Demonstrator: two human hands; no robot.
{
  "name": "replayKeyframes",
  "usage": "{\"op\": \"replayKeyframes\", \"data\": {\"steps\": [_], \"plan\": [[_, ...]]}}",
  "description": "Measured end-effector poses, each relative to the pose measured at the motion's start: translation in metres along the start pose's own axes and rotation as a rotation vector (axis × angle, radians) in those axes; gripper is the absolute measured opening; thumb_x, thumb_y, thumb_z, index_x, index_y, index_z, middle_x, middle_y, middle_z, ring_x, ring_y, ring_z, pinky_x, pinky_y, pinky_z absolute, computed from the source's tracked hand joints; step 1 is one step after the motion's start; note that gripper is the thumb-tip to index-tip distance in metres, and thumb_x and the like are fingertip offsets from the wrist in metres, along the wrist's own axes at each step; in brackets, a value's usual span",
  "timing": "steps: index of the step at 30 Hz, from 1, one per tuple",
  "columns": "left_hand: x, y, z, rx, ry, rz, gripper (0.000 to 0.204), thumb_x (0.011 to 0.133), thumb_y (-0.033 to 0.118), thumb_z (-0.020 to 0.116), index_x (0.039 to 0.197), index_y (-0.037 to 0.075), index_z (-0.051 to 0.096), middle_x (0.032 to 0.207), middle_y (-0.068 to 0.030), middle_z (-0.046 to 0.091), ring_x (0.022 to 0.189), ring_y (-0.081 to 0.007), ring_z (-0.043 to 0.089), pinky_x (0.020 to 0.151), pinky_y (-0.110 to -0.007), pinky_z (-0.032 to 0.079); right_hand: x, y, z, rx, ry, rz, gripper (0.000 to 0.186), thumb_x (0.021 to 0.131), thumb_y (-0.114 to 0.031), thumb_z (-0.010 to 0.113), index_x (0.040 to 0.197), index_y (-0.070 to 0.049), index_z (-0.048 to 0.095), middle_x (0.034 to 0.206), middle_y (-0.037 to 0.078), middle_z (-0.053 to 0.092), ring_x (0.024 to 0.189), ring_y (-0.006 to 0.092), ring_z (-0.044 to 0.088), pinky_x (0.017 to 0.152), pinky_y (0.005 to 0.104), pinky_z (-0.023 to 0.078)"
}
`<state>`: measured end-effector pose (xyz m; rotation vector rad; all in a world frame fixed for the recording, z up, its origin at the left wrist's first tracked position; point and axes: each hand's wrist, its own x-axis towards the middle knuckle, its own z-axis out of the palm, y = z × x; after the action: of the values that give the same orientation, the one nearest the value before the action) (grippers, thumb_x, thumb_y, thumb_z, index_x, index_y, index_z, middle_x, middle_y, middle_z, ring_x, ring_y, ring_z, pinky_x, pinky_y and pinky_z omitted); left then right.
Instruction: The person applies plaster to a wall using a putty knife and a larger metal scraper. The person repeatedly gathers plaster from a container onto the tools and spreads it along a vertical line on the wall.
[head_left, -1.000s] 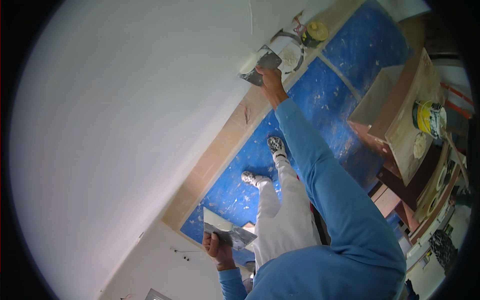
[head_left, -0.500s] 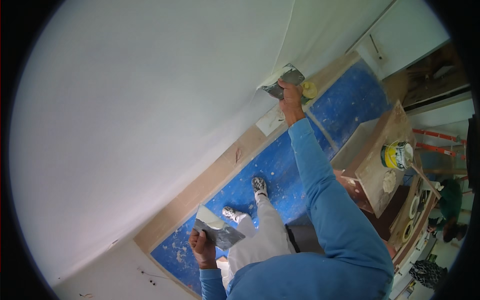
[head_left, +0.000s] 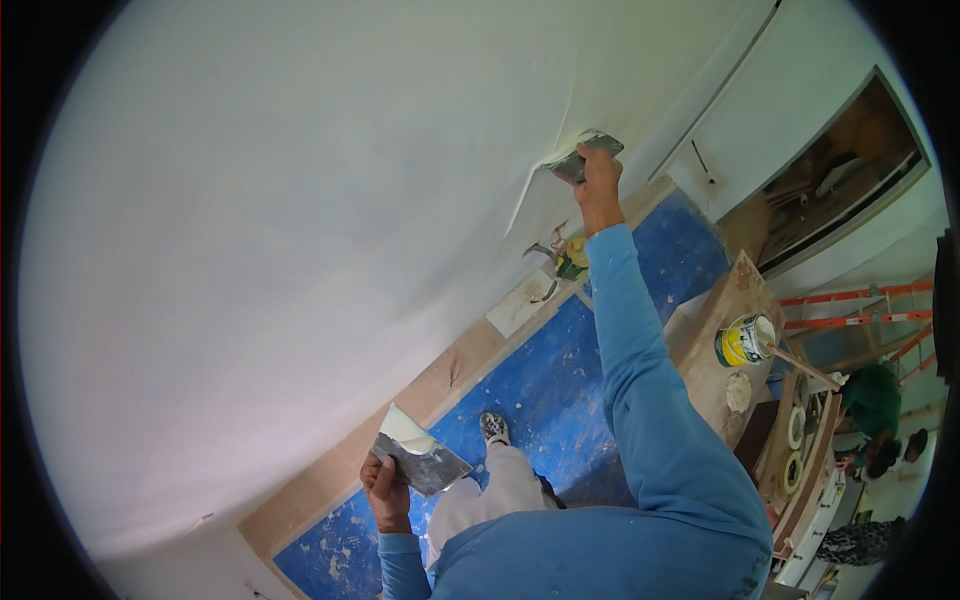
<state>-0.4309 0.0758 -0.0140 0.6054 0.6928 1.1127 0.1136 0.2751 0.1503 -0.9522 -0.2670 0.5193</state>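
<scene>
My right hand (head_left: 600, 190) reaches out and grips a grey flat scraper (head_left: 565, 166), its blade against the white wall (head_left: 300, 200), where a thin pale ridge runs from it. My left hand (head_left: 388, 492), low and nearer my body, grips a wide metal trowel (head_left: 425, 464) carrying white compound. Both arms are in blue sleeves. Below the right hand, by the wall's base, a small yellow and green tub (head_left: 575, 262) stands among tools I cannot make out clearly.
Blue floor sheeting (head_left: 530, 380) runs along the wall under my feet. At right, a wooden box (head_left: 700, 350) bears a yellow bucket (head_left: 738, 342) with a stick. Beyond are tape rolls (head_left: 795, 425), an orange ladder (head_left: 830, 322), a person in green (head_left: 868, 400) and a dark opening (head_left: 830, 175).
My right hand has moved along the wall toward the right, leaving a pale streak. The view has swung, showing more of the dark opening and ladder. Both hands still hold their blades.
</scene>
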Motion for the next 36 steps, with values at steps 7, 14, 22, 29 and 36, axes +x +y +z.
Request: {"op": "replayKeyframes", "data": {"steps": [7, 14, 22, 29, 36], "plan": [[-0.001, 0.018, 0.006, -0.036, -0.048, 0.014, 0.038, 0.09, 0.011, 0.063, 0.123, -0.007, 0.06, 0.116, -0.0115, 0.068, 0.104, -0.0195, 0.064, 0.097, -0.032, 0.047, -0.047, -0.093, 0.066, -0.066, -0.03, -0.067, 0.044, 0.086, -0.005, 0.057, 0.126, 0.01, 0.047, 0.12, 0.023, 0.056, 0.103, 0.0424, 0.063, 0.083, 0.0641, 0.056], [0.005, 0.033, 0.01, 0.007, -0.085, 0.021, 0.036, 0.089, 0.01, 0.062, 0.121, -0.005, 0.059, 0.112, -0.0102, 0.067, 0.103, -0.0172, 0.063, 0.095, -0.031, 0.047, -0.061, -0.149, 0.12, -0.099, -0.025, -0.266, 0.036, 0.085, -0.004, 0.061, 0.114, 0.014, 0.053, 0.108, 0.021, 0.06, 0.087, 0.0315, 0.065, 0.075, 0.0473, 0.057], [0.008, 0.039, 0.013, 0.065, -0.123, -0.005, 0.034, 0.089, 0.007, 0.059, 0.122, -0.003, 0.056, 0.109, -0.0073, 0.066, 0.099, -0.0153, 0.062, 0.092, -0.03, 0.047, -0.091, -0.171, 0.163, -0.269, -0.07, -0.569, 0.021, 0.075, -0.005, 0.078, 0.084, 0.009, 0.065, 0.085, 0.01, 0.065, 0.074, 0.0198, 0.061, 0.064, 0.0348, 0.049], [0.014, 0.046, 0.057, 0.052, -0.147, -0.019, 0.032, 0.092, 0.01, 0.057, 0.122, -0.003, 0.057, 0.11, -0.0075, 0.066, 0.1, -0.0139, 0.062, 0.087, -0.028, 0.05, -0.156, -0.126, 0.142, -0.711, -0.296, -0.843, 0.026, 0.08, -0.019, 0.065, 0.072, 0.005, 0.061, 0.06, 0.013, 0.059, 0.059, 0.015, 0.057, 0.055, 0.038, 0.045], [0.021, 0.072, 0.096, -0.178, -0.196, 0.038, 0.033, 0.091, 0.008, 0.055, 0.12, -0.008, 0.056, 0.115, -0.013, 0.065, 0.106, -0.021, 0.063, 0.095, -0.035, 0.05, -0.241, -0.058, 0.061, -0.662, -0.775, -0.531, 0.019, 0.088, -0.014, 0.062, 0.09, 0.005, 0.067, 0.064, 0.004, 0.059, 0.061, 0.0089, 0.051, 0.055, 0.0274, 0.043]]}}
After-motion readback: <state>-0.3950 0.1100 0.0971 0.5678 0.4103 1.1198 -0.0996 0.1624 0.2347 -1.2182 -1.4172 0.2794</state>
